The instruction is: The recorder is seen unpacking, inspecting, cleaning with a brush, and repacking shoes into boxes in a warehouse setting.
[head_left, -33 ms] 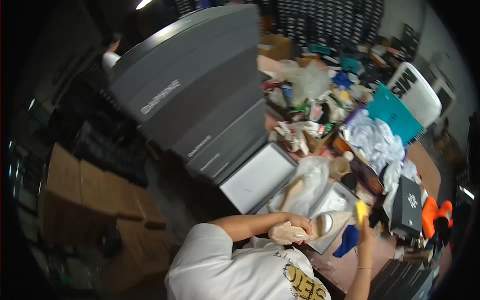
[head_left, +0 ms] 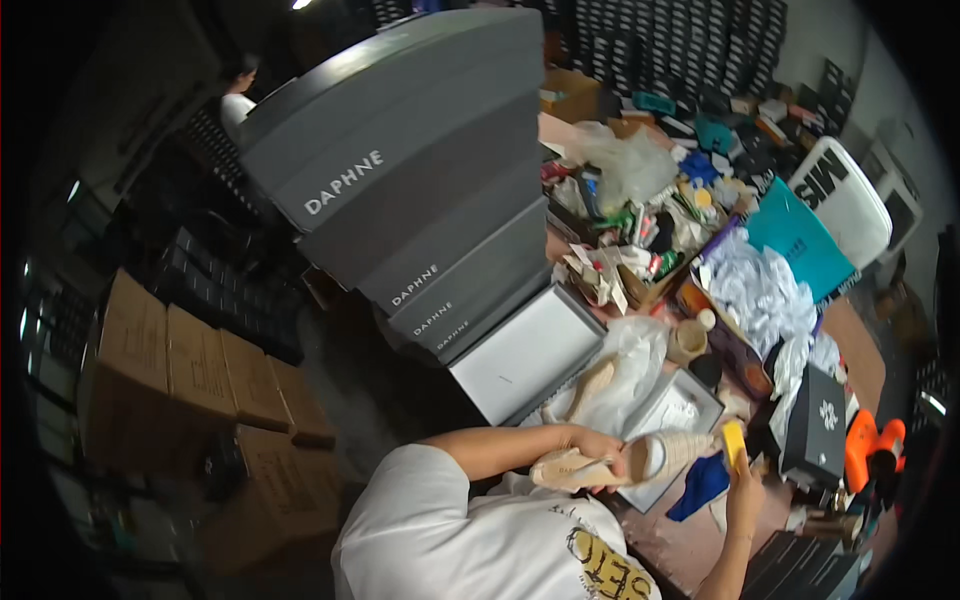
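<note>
My left hand (head_left: 592,447) grips a beige slip-on shoe (head_left: 650,458) by its heel end, held sideways in front of my chest. My right hand (head_left: 745,492) holds a small yellow object (head_left: 734,441) just past the shoe's toe. Under the shoe lies an open grey shoebox (head_left: 690,402) with white paper inside. A second beige shoe (head_left: 592,385) rests on a clear plastic bag (head_left: 630,360) beside the box.
A tall stack of grey shoeboxes (head_left: 400,200) leans at the left, a white-lined lid (head_left: 525,352) at its foot. Brown cartons (head_left: 190,370) line the floor. The table holds clutter, a teal bag (head_left: 795,235), a black box (head_left: 815,425) and a blue cloth (head_left: 700,485). Another person (head_left: 235,92) stands far back.
</note>
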The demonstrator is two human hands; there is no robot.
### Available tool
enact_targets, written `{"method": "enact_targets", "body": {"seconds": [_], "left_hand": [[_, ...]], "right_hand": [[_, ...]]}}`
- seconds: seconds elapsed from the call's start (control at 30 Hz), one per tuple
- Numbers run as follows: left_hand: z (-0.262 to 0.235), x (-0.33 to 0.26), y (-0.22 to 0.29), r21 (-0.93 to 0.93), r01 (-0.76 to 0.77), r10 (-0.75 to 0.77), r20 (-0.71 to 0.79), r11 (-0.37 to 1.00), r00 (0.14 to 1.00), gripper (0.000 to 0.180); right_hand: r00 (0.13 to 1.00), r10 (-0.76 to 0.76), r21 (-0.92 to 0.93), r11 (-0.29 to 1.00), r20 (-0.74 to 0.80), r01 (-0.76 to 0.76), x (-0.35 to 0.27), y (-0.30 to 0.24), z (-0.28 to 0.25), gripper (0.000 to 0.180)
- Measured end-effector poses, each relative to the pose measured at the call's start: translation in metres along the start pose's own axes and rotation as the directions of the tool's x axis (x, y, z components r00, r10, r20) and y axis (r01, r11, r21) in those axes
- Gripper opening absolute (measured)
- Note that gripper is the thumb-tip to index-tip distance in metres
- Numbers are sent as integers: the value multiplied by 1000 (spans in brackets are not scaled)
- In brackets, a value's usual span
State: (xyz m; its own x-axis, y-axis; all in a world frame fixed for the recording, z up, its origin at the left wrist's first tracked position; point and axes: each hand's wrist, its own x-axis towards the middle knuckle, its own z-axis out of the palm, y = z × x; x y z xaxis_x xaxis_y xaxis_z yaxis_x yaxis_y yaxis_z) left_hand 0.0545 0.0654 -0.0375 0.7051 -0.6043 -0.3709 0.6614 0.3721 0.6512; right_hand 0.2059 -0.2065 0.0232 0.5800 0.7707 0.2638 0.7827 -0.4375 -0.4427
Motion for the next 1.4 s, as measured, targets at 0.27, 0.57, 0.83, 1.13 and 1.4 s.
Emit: {"method": "enact_targets", "body": {"seconds": [0.27, 0.57, 0.83, 1.13, 1.4], "left_hand": [[19, 2, -19, 288, -317, 421, -457, 903, 784, 74], [-9, 0, -5, 783, 154, 664, -599, 603, 446, 59], [19, -19, 15, 767, 94, 721, -631, 635, 285, 51], [-37, 16, 40, -57, -709, 358, -833, 703, 421, 33], [-6, 10, 80, -398, -769, 501, -591, 501, 632, 39]], "right_hand": [[934, 266, -251, 946, 237, -206, 49, 25, 16, 45], [988, -34, -129, 990, 151, 54, 79, -1, 39, 47], [984, -122, -326, 932, 133, 160, 105, -18, 22, 43], [960, -242, 262, 926, -141, 272, 53, -118, -4, 48], [930, 321, 293, 920, -178, -261, -15, -31, 21, 45]]}}
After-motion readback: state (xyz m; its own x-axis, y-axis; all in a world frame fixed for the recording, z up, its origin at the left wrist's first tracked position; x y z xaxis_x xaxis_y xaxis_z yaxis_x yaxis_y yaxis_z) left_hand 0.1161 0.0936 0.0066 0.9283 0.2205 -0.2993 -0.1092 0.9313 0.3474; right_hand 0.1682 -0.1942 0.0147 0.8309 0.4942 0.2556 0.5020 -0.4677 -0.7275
